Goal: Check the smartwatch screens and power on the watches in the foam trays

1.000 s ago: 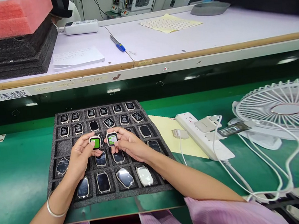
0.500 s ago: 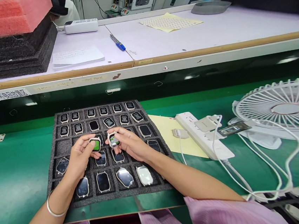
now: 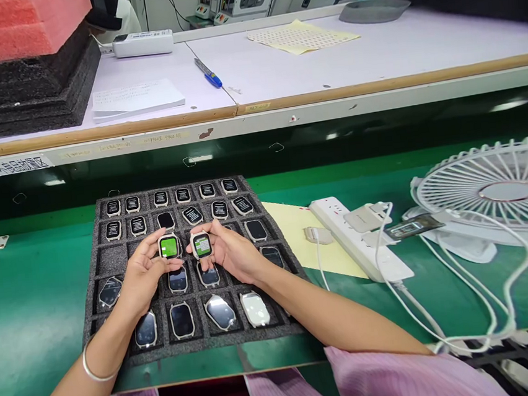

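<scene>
My left hand grips a smartwatch case without a strap, its screen lit green. Beside it, my right hand holds a second smartwatch case whose screen shows green with a pale block of text. Both are held above a dark grey foam tray divided into square pockets. Several more watch cases lie in the pockets; those in the far rows show white text on black, while a near one has a dark screen. One near the right front corner looks white.
Right of the tray lie a yellow sheet, a white power strip with plugs and cables, and a white fan. On the raised shelf are a paper pad, a pen and stacked foam.
Both thumbs have moved off the watch screens, so the green displays now show more fully. The two watches stay nearly in place above the tray.
</scene>
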Available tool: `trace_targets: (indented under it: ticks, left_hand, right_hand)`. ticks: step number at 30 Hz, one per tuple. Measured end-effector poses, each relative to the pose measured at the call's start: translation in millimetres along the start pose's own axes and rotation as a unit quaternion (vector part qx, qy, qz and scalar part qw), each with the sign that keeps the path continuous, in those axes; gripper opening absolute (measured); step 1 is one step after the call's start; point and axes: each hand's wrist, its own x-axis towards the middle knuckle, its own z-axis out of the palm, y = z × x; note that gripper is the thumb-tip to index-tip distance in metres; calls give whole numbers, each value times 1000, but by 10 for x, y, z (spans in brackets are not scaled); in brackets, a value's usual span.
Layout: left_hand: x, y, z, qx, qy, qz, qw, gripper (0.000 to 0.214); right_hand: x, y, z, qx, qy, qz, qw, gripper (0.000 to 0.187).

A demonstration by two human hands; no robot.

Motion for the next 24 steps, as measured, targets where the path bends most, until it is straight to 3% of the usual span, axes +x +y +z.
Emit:
trace_targets:
  ticks: [11,24]
  left_hand:
    - [12,-10,-15,2,17,1,1000,51]
    - [-9,25,-4,-4,5,-8,1000,59]
  right_hand:
    - [-8,-9,7,-7,2,2,1000,46]
    - [-12,-23,7,-9,3,5,1000,45]
